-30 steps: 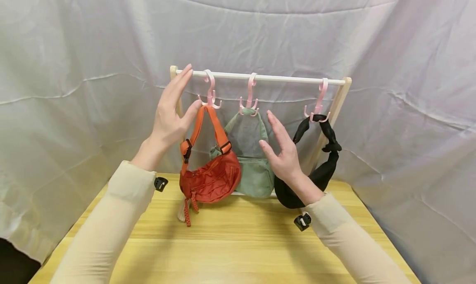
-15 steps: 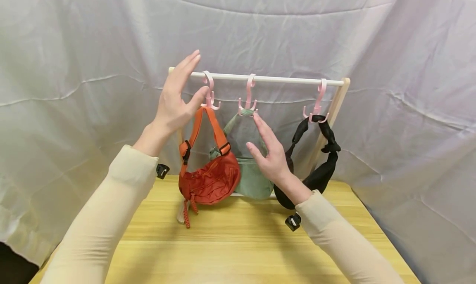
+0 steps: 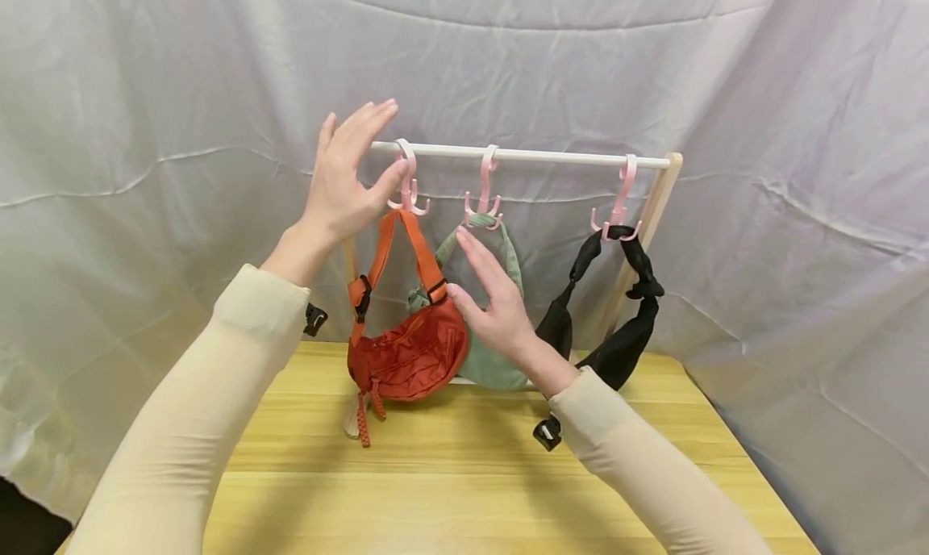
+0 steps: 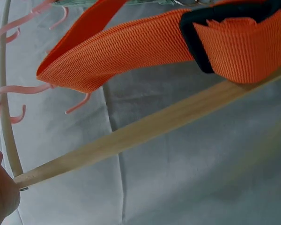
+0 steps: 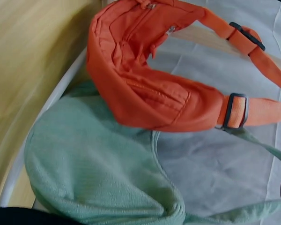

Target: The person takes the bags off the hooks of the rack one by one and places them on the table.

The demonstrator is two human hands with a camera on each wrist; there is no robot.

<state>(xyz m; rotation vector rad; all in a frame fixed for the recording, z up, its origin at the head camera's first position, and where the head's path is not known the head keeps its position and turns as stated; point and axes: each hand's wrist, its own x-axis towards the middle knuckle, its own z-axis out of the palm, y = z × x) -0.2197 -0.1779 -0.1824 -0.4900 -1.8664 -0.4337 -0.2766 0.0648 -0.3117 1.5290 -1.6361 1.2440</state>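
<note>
My left hand [image 3: 341, 180] is raised with fingers extended, its thumb overlapping the left pink hook hanger [image 3: 412, 192]. From that hanger hangs an orange-red crossbody bag [image 3: 410, 353] by its orange strap [image 4: 126, 49]. Lower and to the right, my right hand [image 3: 499, 309] has its fingers extended, overlapping the green bag [image 3: 501, 365]. The thumb tip lies beside the orange bag's strap buckle. In the right wrist view the orange bag [image 5: 154, 93] overlaps the green bag [image 5: 93, 154], and only a bit of hand shows at the right edge. Neither hand holds anything.
A white rail [image 3: 559, 156] on wooden uprights [image 3: 662, 192] carries the hangers. At right a black bag [image 3: 617, 353] hangs from another pink hanger [image 3: 621, 196], partly behind my right forearm. Below is a wood-grain table [image 3: 435, 490]; grey cloth [image 3: 581, 71] surrounds it.
My right hand has moved left, from beside the black bag to in front of the green one. My left hand has risen and shifted slightly right. The bags hang as before.
</note>
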